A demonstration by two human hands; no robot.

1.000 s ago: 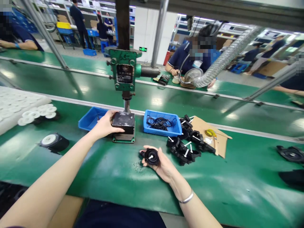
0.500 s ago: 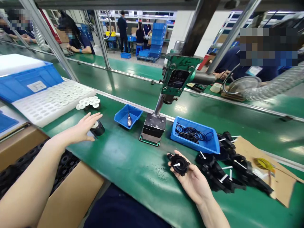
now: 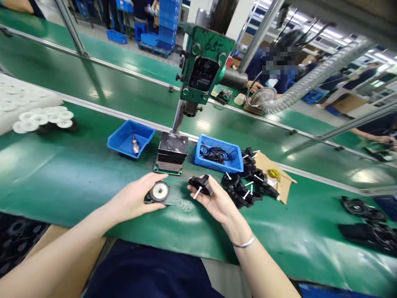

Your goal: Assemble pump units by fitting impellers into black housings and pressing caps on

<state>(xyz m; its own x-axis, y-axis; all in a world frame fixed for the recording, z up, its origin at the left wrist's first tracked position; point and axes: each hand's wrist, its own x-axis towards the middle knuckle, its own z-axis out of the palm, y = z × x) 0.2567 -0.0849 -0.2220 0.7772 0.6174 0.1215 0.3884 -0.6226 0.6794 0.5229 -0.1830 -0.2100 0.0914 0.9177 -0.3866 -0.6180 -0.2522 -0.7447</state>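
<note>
Mid-frame my L grip (image 3: 136,198) holds white-centred round black part (image 3: 160,192), R grip (image 3: 217,203) black plastic piece (image 3: 204,184), white rod (image 3: 197,193) prob. kept clear.

Bright, whitish light fills the room; strip lights (image 3: 330,32) glow beyond the green press (image 3: 204,66), to its right. Glare whitens the far green surface (image 3: 133,97) left of, below and right of the press, while softer sheen spreads across the near table (image 3: 93,165). Right of the press, the background blurs, mosaic blocks cover a co-worker's (image 3: 281,85) head, and the outer edges look stretched.
</note>
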